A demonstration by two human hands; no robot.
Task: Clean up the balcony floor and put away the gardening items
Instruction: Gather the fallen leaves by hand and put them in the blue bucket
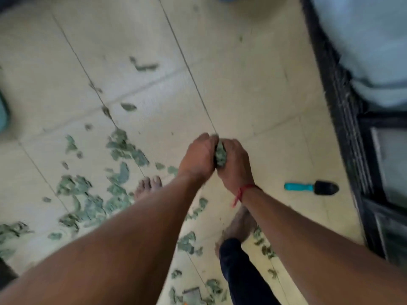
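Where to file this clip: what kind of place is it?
Probably a balcony mid-cleanup: leaf scraps litter the tiled floor, a teal-handled trowel lies near a door frame, left hand and right hand grip a leaf clump.

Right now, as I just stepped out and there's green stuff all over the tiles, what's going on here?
A barefoot person is gathering fallen leaves. The left hand and right hand hold a clump of leaves pressed between them. Many loose leaves lie scattered on the tiled floor, mostly to the person's left and around the feet. A trowel with a teal grip lies untouched on the floor at the right.
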